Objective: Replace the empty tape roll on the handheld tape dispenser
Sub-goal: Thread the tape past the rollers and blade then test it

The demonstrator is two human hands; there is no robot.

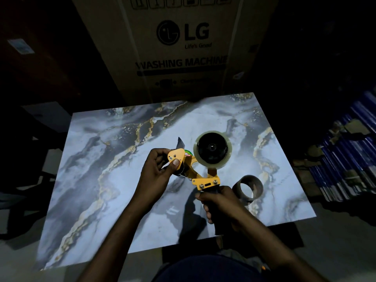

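A yellow handheld tape dispenser [203, 178] is held above the marble-patterned tabletop [122, 159]. My right hand [221, 204] grips its black handle. My left hand [156, 169] pinches the front end, thumb on the yellow guard by the roller and blade. A clear tape roll [212, 148] sits on the dispenser's black hub. An empty brown cardboard core [247, 189] lies on the table just right of my right hand.
A large LG washing machine carton [177, 47] stands behind the table. Stacked blue-edged items [350, 159] lie on the floor at the right. Dark furniture [30, 139] sits to the left. My lap shows at the bottom.
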